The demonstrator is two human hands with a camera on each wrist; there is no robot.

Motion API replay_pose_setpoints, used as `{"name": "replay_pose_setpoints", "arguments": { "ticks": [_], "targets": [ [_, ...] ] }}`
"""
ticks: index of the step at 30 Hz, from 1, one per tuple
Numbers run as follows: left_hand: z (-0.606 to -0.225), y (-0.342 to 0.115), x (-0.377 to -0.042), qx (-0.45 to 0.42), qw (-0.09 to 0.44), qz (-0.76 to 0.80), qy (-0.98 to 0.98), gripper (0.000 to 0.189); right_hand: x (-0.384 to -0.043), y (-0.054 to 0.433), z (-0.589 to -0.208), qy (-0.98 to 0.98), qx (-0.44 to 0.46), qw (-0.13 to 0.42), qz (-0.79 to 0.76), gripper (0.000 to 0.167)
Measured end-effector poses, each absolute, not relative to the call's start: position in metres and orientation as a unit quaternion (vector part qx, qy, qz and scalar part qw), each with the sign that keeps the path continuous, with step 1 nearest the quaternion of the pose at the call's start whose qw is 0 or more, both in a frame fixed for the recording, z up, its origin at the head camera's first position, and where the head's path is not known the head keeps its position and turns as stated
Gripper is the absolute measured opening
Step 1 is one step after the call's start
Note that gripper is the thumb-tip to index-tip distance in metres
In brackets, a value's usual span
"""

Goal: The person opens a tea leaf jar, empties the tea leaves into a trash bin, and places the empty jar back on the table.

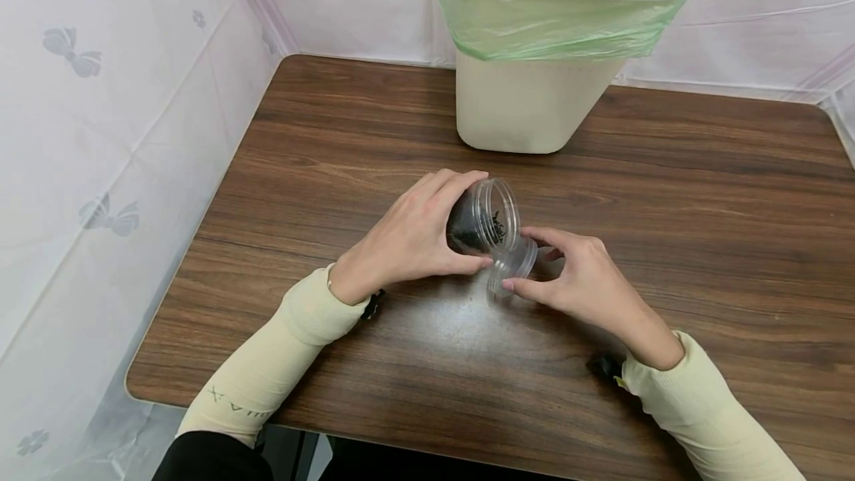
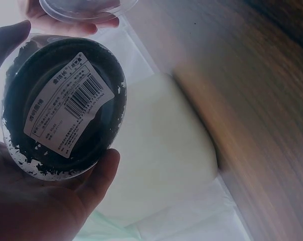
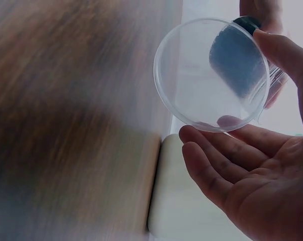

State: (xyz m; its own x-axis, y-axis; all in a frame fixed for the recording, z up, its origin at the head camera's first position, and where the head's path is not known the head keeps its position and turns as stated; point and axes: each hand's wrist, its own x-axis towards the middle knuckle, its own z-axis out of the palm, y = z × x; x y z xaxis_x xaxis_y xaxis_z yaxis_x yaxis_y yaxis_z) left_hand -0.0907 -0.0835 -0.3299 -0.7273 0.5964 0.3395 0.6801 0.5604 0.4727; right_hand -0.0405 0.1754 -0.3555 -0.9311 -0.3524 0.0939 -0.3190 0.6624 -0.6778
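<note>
My left hand grips a clear jar of dark, loose, leaf-like bits, tilted with its uncovered mouth toward the right. In the left wrist view a white barcode label shows on the base of the jar. Between thumb and fingers, my right hand holds a clear round lid, just below and right of the jar's mouth. Seen from the right wrist, the lid is pinched at its rim, with the jar behind it. Whether lid and jar touch, I cannot tell.
A cream bin lined with a green plastic bag stands at the back of the brown wooden table. White patterned sheeting hangs along the left side and behind the table.
</note>
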Motion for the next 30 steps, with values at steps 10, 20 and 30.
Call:
{"name": "replay_pose_setpoints", "arguments": {
  "ticks": [10, 20, 30],
  "targets": [
    [-0.330, -0.083, -0.091, -0.364, 0.072, -0.296, -0.880, 0.097, -0.040, 0.177, -0.355, 0.912, -0.190, 0.023, -0.363, 0.067],
    [-0.330, -0.084, -0.091, -0.364, 0.069, -0.295, -0.881, 0.097, -0.039, 0.181, -0.355, 0.913, -0.204, 0.023, -0.354, 0.069],
    [-0.330, -0.084, -0.092, -0.362, 0.065, -0.294, -0.882, 0.097, -0.039, 0.186, -0.357, 0.917, -0.228, 0.012, -0.325, 0.073]
  ]
}}
